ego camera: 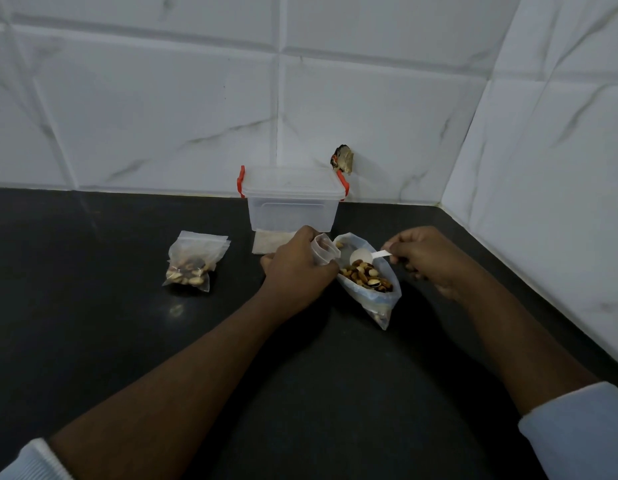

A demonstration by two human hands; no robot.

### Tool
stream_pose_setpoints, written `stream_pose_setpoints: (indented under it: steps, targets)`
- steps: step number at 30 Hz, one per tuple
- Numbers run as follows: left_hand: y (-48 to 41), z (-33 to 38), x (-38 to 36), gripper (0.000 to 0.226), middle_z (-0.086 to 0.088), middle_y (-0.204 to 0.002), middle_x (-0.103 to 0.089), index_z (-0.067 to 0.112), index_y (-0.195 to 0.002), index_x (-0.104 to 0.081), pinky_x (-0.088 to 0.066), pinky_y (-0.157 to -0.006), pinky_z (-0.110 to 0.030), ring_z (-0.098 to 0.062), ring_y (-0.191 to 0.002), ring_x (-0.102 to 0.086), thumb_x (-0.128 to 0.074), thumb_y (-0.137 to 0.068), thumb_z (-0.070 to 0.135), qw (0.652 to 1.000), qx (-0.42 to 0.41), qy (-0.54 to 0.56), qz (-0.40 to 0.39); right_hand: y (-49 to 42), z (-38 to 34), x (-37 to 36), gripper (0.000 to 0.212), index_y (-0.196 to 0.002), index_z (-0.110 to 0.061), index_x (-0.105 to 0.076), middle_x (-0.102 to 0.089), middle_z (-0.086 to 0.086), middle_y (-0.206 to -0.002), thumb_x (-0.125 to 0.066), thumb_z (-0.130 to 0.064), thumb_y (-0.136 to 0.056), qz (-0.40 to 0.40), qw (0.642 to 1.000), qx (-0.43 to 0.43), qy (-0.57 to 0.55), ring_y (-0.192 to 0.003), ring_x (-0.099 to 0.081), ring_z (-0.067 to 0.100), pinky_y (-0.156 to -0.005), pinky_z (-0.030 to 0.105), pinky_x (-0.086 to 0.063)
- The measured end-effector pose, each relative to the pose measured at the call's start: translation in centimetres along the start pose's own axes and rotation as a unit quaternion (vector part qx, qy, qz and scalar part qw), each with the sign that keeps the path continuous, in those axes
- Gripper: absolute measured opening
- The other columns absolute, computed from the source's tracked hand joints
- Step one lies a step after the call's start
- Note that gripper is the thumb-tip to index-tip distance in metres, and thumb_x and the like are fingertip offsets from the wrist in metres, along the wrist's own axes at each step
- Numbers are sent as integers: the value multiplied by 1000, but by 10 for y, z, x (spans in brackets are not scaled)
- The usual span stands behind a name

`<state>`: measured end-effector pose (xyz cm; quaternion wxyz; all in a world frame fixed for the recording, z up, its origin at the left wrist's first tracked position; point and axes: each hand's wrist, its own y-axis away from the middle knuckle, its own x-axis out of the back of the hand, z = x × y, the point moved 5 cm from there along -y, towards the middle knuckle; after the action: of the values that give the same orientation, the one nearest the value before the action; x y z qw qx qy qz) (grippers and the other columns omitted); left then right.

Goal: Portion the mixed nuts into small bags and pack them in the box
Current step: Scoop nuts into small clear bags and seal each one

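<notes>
Left hand (297,268) grips a small zip bag (323,251) beside the big nut bag (382,303) near the counter's (93,341) back edge while right hand (427,261) pinches the white scoop (362,255); the narrow mouth may spill nuts (364,274).

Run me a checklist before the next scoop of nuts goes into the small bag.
1. Left hand grips the small bag: ok.
2. Small bag's mouth open wide enough: cannot tell.
3. Right hand pinches the scoop by its handle: ok.
4. Scoop loaded: not ok, its bowl looks empty above the nuts.
5. Big bag open and within reach: ok.
6. Box open for packing: not ok, the lid is on.
</notes>
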<state>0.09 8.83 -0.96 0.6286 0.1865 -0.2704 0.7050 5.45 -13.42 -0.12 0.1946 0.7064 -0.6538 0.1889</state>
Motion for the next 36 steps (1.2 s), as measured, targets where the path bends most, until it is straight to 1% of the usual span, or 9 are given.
stream_pose_setpoints:
  steps: [4,7,11,15,19,23,26,31,36]
  targets:
    - [-2,0,1,38,16,-106,-56,38,-113,-44,-37,-114,-49,-8,-103,-56,-74,-91,29,1000,-9,-1,6,-4,10,3,15,-98,0,-72,-58,3,-67,-60,-10,-100,-11,992,-71,-108,-50,-39,8,-44,23,-29]
    - [-3,-1,1,37,16,-107,-56,38,-113,-44,-34,-115,-47,-7,-103,-54,-73,-91,31,1000,-8,-4,9,-2,9,1,13,-98,1,-70,-57,4,-67,-59,-7,-99,-28,982,-79,-166,-49,-38,7,-42,21,-27]
    - [-3,-3,0,36,17,-106,-56,39,-115,-44,-31,-116,-50,-8,-105,-55,-71,-91,39,1000,-10,5,7,0,-1,-1,15,-102,2,-71,-61,6,-69,-59,-5,-99,-29,973,-51,-221,-50,-41,6,-42,19,-29]
    - [-2,-3,-1,39,13,-119,-61,36,-121,-45,-23,-115,-47,-9,-112,-54,-70,-92,41,1000,-7,-8,8,12,-21,-7,18,-105,1,-72,-66,7,-74,-55,-3,-102,-60,962,29,-265,-55,-46,7,-47,18,-37]
    - [-2,-3,-1,38,16,-114,-60,37,-117,-43,-21,-113,-47,-10,-110,-53,-71,-91,41,1000,-12,5,6,22,-36,-17,18,-104,-7,-77,-74,10,-86,-60,-4,-100,-96,970,114,-193,-64,-56,10,-57,20,-48]
    - [-2,-4,-1,37,19,-106,-56,38,-114,-43,-22,-113,-46,-6,-101,-49,-72,-92,39,1000,-20,1,11,31,-47,-21,21,-101,-20,-79,-78,-13,-99,-69,-4,-94,-118,973,198,-16,-86,-69,2,-69,18,-54]
    - [-1,-3,-2,38,18,-111,-54,38,-115,-41,-20,-115,-48,-5,-104,-46,-71,-92,37,1000,-22,-10,4,31,-48,-8,21,-100,-25,-79,-77,-14,-100,-72,-6,-93,-82,973,213,27,-95,-71,6,-75,22,-56]
    - [0,0,0,32,17,-104,-55,37,-114,-44,-21,-116,-48,-6,-100,-49,-69,-93,38,1000,-17,-23,4,15,-27,30,21,-94,-29,-79,-74,-12,-89,-74,-9,-90,-42,968,198,149,-87,-66,13,-79,34,-51]
    - [1,0,0,35,16,-107,-55,36,-115,-46,-27,-118,-51,-11,-109,-57,-71,-92,36,1000,-11,-23,-3,5,-10,17,20,-90,-31,-79,-71,-17,-80,-75,-12,-89,-49,950,186,244,-76,-60,-6,-70,23,-40]
